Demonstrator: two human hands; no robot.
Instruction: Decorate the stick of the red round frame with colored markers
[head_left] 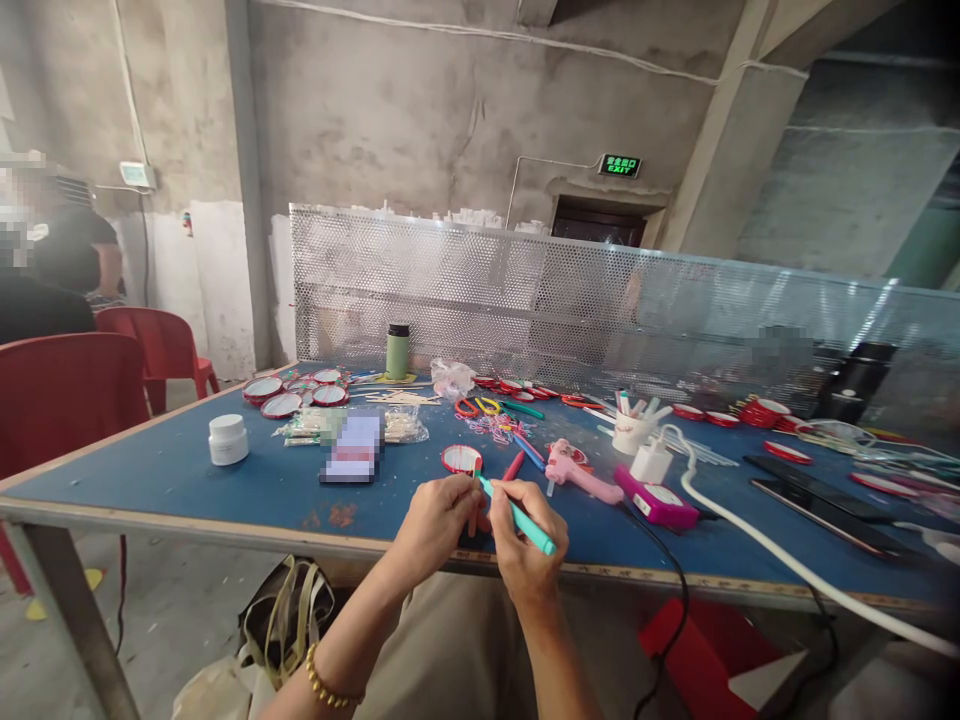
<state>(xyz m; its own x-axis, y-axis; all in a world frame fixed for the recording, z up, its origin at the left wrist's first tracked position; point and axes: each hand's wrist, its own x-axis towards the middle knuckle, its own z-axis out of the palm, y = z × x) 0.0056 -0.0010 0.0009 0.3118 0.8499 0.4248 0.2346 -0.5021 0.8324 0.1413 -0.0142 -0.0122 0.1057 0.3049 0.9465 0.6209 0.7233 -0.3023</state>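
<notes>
Near the front edge of the table, my right hand (529, 535) is closed around a teal marker pen (529, 522), whose tip points up and left toward my left hand. My left hand (442, 520) is closed in a pinch on a small thin strip (478, 468), red at its top and green below. The marker's tip is beside this strip; whether they touch I cannot tell. Just behind my fingers lies a round white disc with a red rim (459, 458). A red pen (514, 466) rests right of it, and a pink glue gun (577, 470) farther right.
On the blue table (270, 500) stand a white jar (228, 440), a phone (351, 445), a green bottle (398, 350) and a cup of markers (631, 430). Scissors (487, 406) lie behind my hands. A white cable (757, 545) crosses the right side. A perforated metal screen (450, 290) borders the back.
</notes>
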